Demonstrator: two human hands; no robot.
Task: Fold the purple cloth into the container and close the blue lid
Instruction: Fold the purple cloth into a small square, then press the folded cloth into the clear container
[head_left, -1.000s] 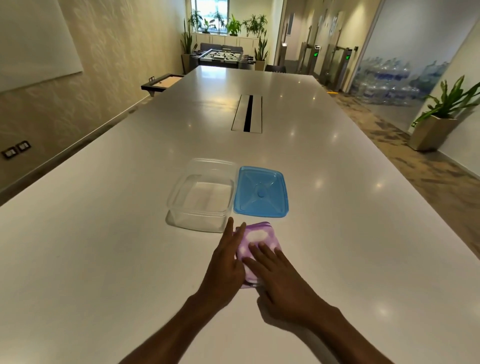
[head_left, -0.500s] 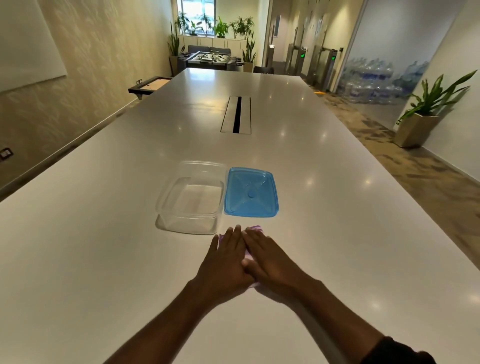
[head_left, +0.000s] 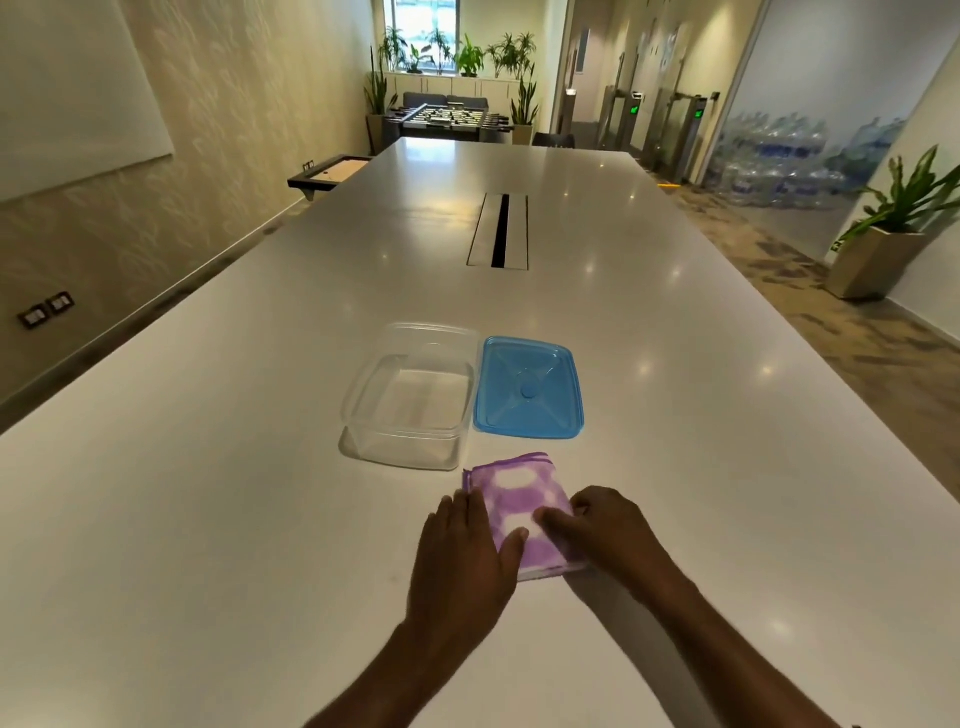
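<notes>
Two hands bracketed your folded purple cloth (head_left: 522, 512): left hand (head_left: 462, 556) pinched its near-left edge, right hand (head_left: 602, 535) curled onto its right edge. Lifted loosely, I judged, the layers could spring open and snag the rim. Beyond the cloth sat one clear container (head_left: 410, 397), empty; one blue lid (head_left: 527, 389) beside it.
</notes>
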